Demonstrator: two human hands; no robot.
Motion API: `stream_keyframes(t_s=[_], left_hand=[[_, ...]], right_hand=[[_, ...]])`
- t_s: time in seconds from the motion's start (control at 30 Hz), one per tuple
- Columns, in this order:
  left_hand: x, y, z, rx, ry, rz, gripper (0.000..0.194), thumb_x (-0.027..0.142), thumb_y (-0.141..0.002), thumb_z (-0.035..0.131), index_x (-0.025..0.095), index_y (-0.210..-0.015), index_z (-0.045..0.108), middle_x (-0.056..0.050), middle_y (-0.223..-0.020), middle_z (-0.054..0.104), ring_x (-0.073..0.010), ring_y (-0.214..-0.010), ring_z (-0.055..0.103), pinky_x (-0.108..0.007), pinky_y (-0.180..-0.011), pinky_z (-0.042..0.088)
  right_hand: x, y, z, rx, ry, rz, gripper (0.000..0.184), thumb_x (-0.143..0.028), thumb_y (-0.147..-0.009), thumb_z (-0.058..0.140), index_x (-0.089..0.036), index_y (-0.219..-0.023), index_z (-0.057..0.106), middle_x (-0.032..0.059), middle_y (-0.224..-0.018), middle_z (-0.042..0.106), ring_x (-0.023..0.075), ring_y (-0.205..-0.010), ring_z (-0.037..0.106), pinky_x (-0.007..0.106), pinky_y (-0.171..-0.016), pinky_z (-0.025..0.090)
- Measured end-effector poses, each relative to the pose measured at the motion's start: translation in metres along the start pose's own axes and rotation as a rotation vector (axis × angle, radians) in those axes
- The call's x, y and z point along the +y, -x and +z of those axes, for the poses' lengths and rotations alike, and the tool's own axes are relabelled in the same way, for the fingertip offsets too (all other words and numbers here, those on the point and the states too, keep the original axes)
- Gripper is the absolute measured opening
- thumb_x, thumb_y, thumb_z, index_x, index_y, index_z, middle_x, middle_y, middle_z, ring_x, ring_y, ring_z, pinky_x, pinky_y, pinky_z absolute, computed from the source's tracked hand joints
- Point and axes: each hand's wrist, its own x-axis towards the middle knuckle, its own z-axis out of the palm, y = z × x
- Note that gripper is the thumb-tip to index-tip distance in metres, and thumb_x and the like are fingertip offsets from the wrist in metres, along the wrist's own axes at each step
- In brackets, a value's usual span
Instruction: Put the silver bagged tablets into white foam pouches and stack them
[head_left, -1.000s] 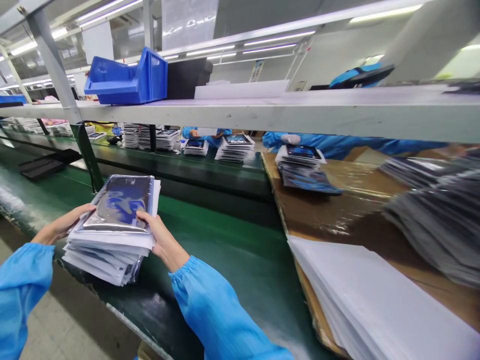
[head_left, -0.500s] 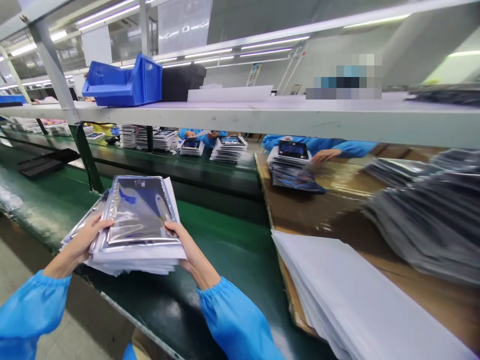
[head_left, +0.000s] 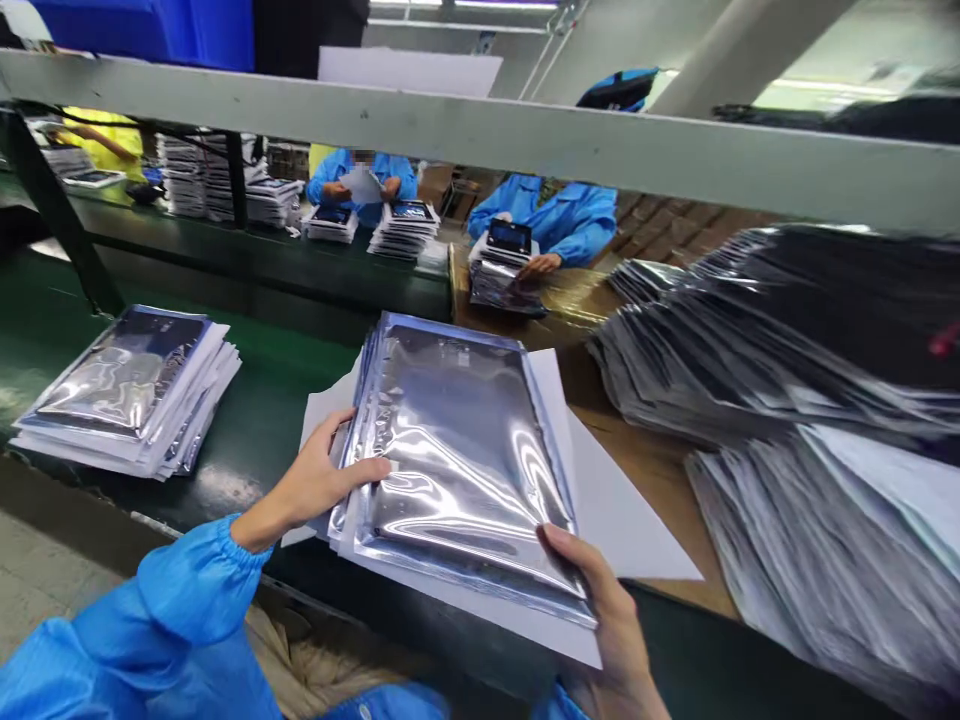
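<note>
Between my two hands is a stack of bagged flat panels, dark and shiny under clear film, layered with white sheets. My left hand grips its left edge, thumb on top and fingers underneath. At the lower right corner my right hand clasps it, with the thumb over the film and the other fingers mostly hidden. Partly covered by the held stack, white paper sheets stick out behind and to the right. A second stack of similar bagged panels rests on the green bench at left.
The green bench runs under a white shelf rail. To the right, large piles of bagged flat items lie on a brown board. Across the bench, people in blue sleeves work beside more stacks.
My hands have carried the stack rightward, away from the similar stack at left, to over the white sheets. The view has turned down and to the right.
</note>
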Motion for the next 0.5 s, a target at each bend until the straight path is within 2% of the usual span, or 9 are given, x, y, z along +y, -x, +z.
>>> stream_keyframes(t_s=[0.1, 0.17, 0.23, 0.33, 0.4, 0.43, 0.5], left_hand=[[0.005, -0.006, 0.023, -0.083, 0.044, 0.005, 0.083, 0.041, -0.058, 0.08, 0.015, -0.128, 0.044, -0.014, -0.132, 0.053, -0.0321, -0.119, 0.052, -0.043, -0.103, 0.04], [0.01, -0.006, 0.026, -0.118, 0.056, 0.039, 0.078, 0.039, -0.059, 0.079, 0.016, -0.127, 0.046, -0.012, -0.125, 0.058, -0.0308, -0.115, 0.055, -0.039, -0.098, 0.044], [0.014, -0.006, 0.018, -0.112, 0.054, 0.051, 0.075, 0.039, -0.06, 0.077, 0.016, -0.126, 0.049, -0.01, -0.122, 0.061, -0.03, -0.113, 0.056, -0.035, -0.093, 0.046], [0.007, -0.005, -0.012, 0.008, 0.023, -0.009, 0.074, 0.042, -0.06, 0.075, 0.017, -0.125, 0.052, -0.007, -0.12, 0.062, -0.0295, -0.108, 0.059, -0.029, -0.082, 0.049], [-0.007, -0.004, -0.041, 0.125, -0.018, -0.072, 0.074, 0.045, -0.057, 0.074, 0.017, -0.122, 0.053, -0.006, -0.11, 0.066, -0.0272, -0.098, 0.063, -0.026, -0.071, 0.05], [-0.016, -0.002, -0.057, 0.188, -0.03, -0.098, 0.074, 0.046, -0.056, 0.074, 0.017, -0.121, 0.054, -0.005, -0.103, 0.067, -0.0258, -0.091, 0.064, -0.025, -0.066, 0.05], [-0.036, 0.004, -0.084, 0.262, -0.074, -0.145, 0.068, 0.047, -0.059, 0.071, 0.017, -0.118, 0.055, -0.004, -0.1, 0.067, -0.0242, -0.091, 0.064, -0.024, -0.067, 0.05]], right_hand=[[-0.022, 0.018, -0.012, 0.251, -0.031, 0.147, 0.029, -0.045, -0.046, 0.073, -0.023, -0.058, 0.059, 0.0016, -0.048, 0.055, 0.0307, -0.071, 0.066, 0.045, -0.076, 0.056], [-0.036, 0.028, -0.008, 0.282, -0.053, 0.172, 0.032, -0.045, -0.042, 0.073, -0.024, -0.06, 0.057, 0.0026, -0.053, 0.057, 0.0323, -0.078, 0.065, 0.045, -0.078, 0.054], [-0.043, 0.03, 0.003, 0.144, -0.081, 0.154, 0.036, -0.046, -0.045, 0.073, -0.023, -0.068, 0.058, 0.0033, -0.064, 0.063, 0.0323, -0.086, 0.064, 0.043, -0.08, 0.053], [-0.037, 0.019, 0.032, -0.162, -0.127, 0.044, 0.043, -0.043, -0.054, 0.074, -0.024, -0.09, 0.062, 0.0014, -0.088, 0.067, 0.0277, -0.096, 0.061, 0.038, -0.086, 0.05], [-0.022, 0.004, 0.058, -0.348, -0.105, -0.066, 0.046, -0.039, -0.06, 0.072, -0.023, -0.102, 0.062, 0.0008, -0.098, 0.066, 0.0241, -0.097, 0.059, 0.034, -0.088, 0.047], [-0.011, -0.004, 0.071, -0.408, -0.08, -0.103, 0.046, -0.038, -0.061, 0.07, -0.022, -0.104, 0.062, 0.0007, -0.099, 0.065, 0.0226, -0.095, 0.058, 0.032, -0.087, 0.046], [0.015, -0.017, 0.094, -0.482, -0.036, -0.117, 0.045, -0.036, -0.064, 0.067, -0.02, -0.105, 0.062, 0.0005, -0.096, 0.064, 0.0204, -0.09, 0.057, 0.03, -0.084, 0.045]])
